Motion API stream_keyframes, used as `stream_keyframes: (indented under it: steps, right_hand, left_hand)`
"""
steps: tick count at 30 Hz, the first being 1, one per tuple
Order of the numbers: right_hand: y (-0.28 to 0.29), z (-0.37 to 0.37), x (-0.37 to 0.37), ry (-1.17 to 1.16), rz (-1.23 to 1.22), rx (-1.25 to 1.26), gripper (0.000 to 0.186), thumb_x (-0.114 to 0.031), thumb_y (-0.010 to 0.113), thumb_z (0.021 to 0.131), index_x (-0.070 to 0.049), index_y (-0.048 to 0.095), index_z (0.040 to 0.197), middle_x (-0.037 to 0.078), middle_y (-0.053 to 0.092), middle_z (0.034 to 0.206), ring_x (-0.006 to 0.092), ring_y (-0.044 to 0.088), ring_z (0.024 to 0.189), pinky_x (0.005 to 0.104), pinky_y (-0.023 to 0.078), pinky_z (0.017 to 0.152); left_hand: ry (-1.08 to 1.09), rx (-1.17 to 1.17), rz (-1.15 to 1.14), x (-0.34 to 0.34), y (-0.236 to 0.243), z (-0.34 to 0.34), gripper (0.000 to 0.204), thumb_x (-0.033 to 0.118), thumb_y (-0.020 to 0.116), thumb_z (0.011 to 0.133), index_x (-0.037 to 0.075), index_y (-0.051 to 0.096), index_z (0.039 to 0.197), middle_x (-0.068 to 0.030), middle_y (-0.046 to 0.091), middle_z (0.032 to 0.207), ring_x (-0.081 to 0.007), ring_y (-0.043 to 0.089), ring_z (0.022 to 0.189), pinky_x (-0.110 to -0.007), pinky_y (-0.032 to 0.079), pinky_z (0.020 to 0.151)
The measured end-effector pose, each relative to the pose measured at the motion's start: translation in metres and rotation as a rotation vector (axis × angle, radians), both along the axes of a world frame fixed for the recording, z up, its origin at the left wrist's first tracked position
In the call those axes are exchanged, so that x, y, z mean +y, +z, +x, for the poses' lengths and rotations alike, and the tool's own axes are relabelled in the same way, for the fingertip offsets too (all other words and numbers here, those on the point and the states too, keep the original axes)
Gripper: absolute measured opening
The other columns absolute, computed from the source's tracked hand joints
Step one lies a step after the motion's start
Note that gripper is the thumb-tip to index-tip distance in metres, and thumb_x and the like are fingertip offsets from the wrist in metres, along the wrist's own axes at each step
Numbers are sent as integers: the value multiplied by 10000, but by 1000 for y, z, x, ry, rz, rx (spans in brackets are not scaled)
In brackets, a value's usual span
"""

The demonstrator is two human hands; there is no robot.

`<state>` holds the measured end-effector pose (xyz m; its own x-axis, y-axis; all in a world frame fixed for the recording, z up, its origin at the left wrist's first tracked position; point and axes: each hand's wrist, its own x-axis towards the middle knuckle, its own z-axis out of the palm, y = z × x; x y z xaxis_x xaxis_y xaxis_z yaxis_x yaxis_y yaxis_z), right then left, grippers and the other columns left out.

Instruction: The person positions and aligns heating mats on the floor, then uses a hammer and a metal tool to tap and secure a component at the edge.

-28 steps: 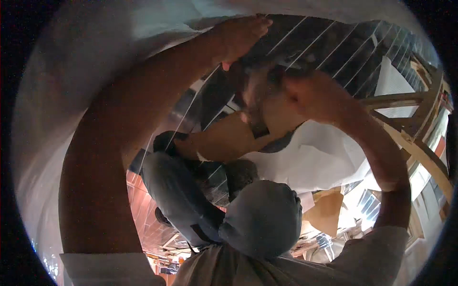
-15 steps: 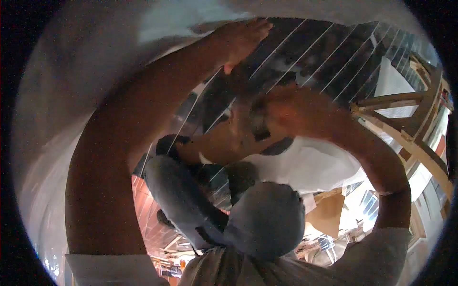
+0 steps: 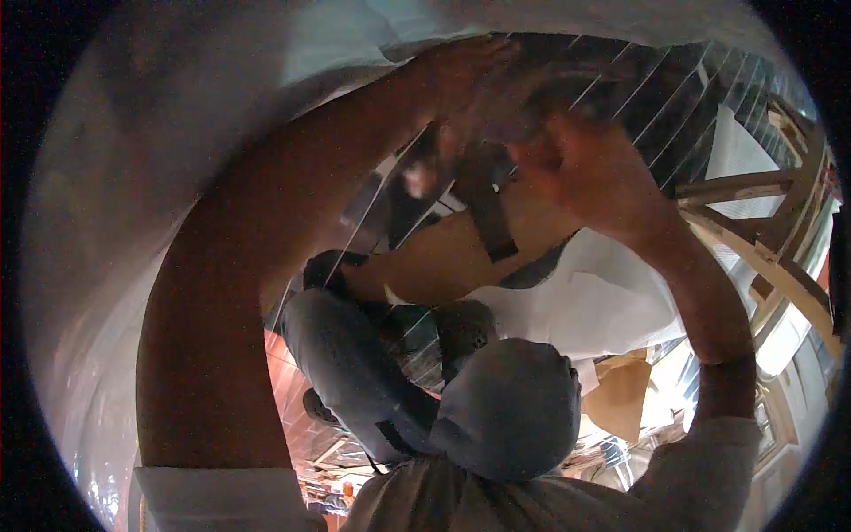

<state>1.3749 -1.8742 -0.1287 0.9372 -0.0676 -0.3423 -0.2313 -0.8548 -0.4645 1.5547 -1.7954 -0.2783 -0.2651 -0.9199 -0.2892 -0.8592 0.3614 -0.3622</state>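
Note:
My left arm reaches up along a pale, translucent sheet. At its end my left hand lies by the sheet's edge with its fingers stretched out, dim and partly blurred. My right hand is just right of it, its fingers curled in a pinch. What they hold, if anything, is lost in blur and shadow. Below the hands is a piece of brown cardboard with a black strip hanging over it. Behind the hands, a dark glossy panel carries thin pale parallel lines.
A white sheet lies below my right forearm. At the right stands a curved wooden frame with crossbars. My bent knees in grey trousers are close beneath. Another brown cardboard piece lies beyond the knee, over a cluttered floor.
My right hand has moved up and slightly right, off the cardboard and closer to my left hand, uncovering more of the black strip. My left hand stays near the sheet's edge.

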Motion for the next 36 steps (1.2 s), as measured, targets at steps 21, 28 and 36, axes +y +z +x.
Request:
stream_keyframes:
  steps: [21,28,36]
  right_hand:
    - [-54,-57,-22,221,97,-90,279,-160,652,811,-26,627,1055,172,670,891,356,671,815,418,556,685]
    - [-41,-56,-13,49,-70,279,349,-107,646,786,-24,608,1122,182,667,1011,346,669,897,410,563,723]
    - [-74,-112,-17,63,69,40,255,-157,632,795,-86,674,1036,150,635,1101,344,587,1063,412,482,943]
  left_hand:
    - [202,439,289,-21,40,-19,1445,377,957,361,-30,187,1515,-146,98,1624,-286,106,1500,-374,119,1222]
    - [224,482,155,-15,26,-16,1381,324,959,391,-49,222,1498,-163,111,1618,-293,123,1496,-348,110,1224]
    - [211,550,266,-18,32,-15,1362,327,941,383,-76,243,1481,-197,130,1606,-309,127,1493,-364,87,1230]
